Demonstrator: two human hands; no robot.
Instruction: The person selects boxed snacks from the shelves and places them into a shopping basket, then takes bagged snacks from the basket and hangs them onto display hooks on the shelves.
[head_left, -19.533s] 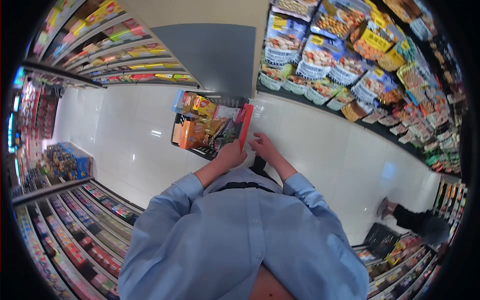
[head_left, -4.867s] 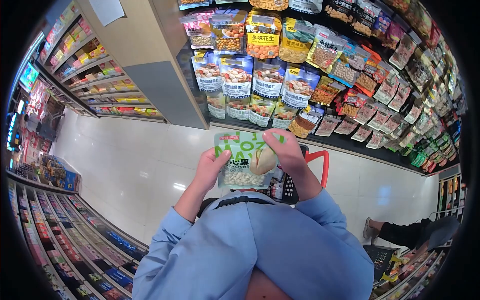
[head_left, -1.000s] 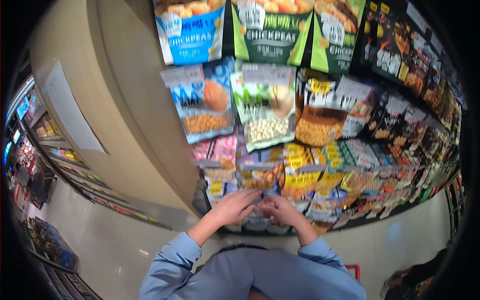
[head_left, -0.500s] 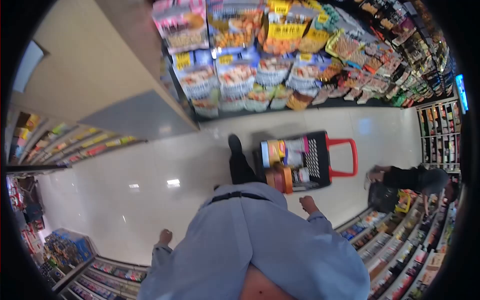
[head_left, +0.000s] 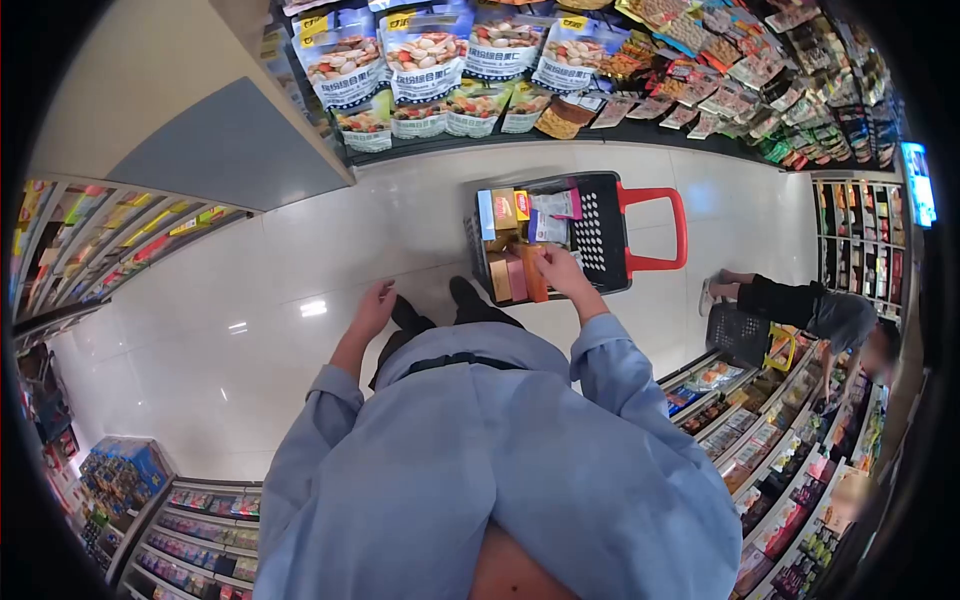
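Observation:
My right hand (head_left: 560,268) reaches down over the black shopping basket (head_left: 600,236), which has a red handle (head_left: 683,228). Its fingers close on the edge of an orange-brown package (head_left: 533,275) inside. Beside that package stand a pinkish box (head_left: 516,279) and a tan box (head_left: 499,276). A white-and-purple pouch (head_left: 547,228), a pink packet (head_left: 561,204) and a yellow-and-red pack (head_left: 522,205) lie toward the basket's far side. My left hand (head_left: 374,306) hangs over the floor, holding nothing, its fingers loosely bent and apart.
Bags of mixed nuts (head_left: 428,62) fill the display ahead. A grey-and-beige counter end (head_left: 235,150) juts in at left. At right, another person (head_left: 838,318) bends toward the shelves beside a dark basket (head_left: 738,333). A blue stand (head_left: 125,475) is at lower left.
My right hand has moved forward from my side onto the package in the basket. My left hand has come up and forward. I have come closer alongside the basket, and the display sits higher in view.

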